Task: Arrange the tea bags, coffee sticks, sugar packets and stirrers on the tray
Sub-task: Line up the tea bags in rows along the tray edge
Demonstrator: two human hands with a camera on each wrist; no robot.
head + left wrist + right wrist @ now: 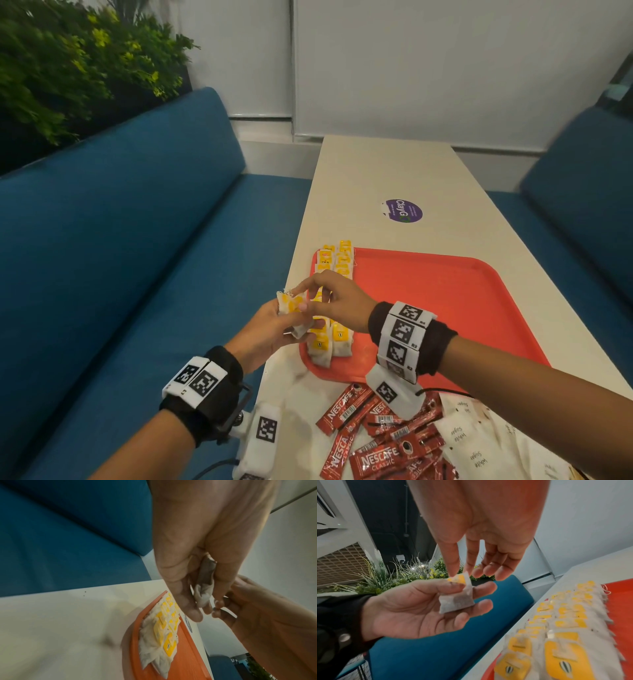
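Note:
My left hand [294, 322] is palm up beside the table's left edge, its thumb holding a white tea bag [457, 601] with a yellow tag against the fingers. From above, my right hand [301, 298] pinches that bag's top corner between thumb and forefinger. The red tray [445, 301] lies on the table. Two rows of tea bags [337, 263] run along its left side, hidden in the middle by my hands. Red coffee sticks [380, 455] and white sugar packets [459, 435] lie loose on the table in front of the tray. No stirrers are visible.
A blue bench [120, 257] runs along the left of the white table [383, 164], with another bench [582, 192] on the right. A purple sticker [402, 210] lies beyond the tray. Green plants [68, 68] stand behind the left bench.

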